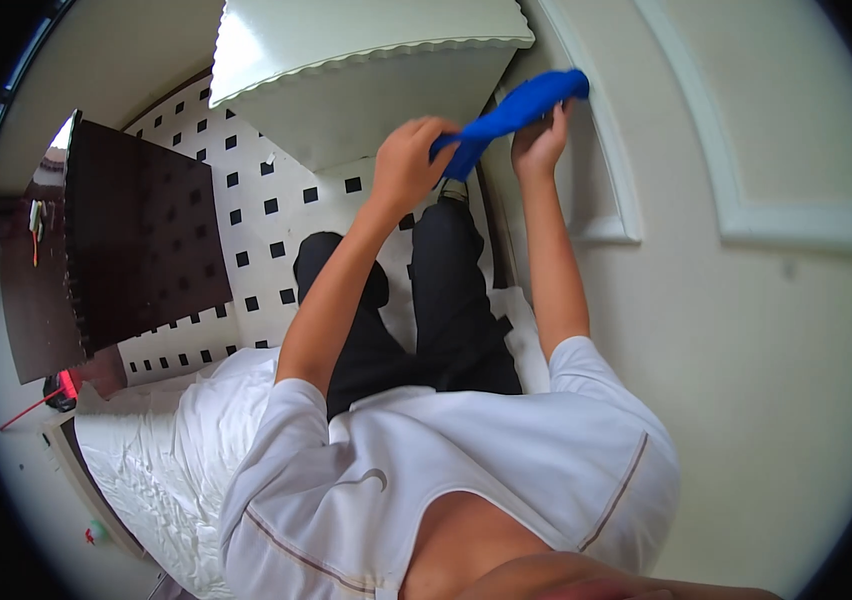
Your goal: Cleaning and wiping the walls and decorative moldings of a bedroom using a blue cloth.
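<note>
My left hand [411, 160] and my right hand [541, 140] are both raised in front of me, each gripping an end of a bright blue cloth [516, 110]. The cloth stretches between them in a twisted band, its far end lying against the cream panelled wall [766, 200] on the right. Below my arms I see my white shirt and black trousers, with one shoe on the floor near the cloth.
A white cabinet with a scalloped edge [366, 50] stands ahead. A dark brown table [136, 240] is to the left on a white floor with black squares [266, 200]. White bedding [156, 450] lies at lower left beside a small red device [64, 388].
</note>
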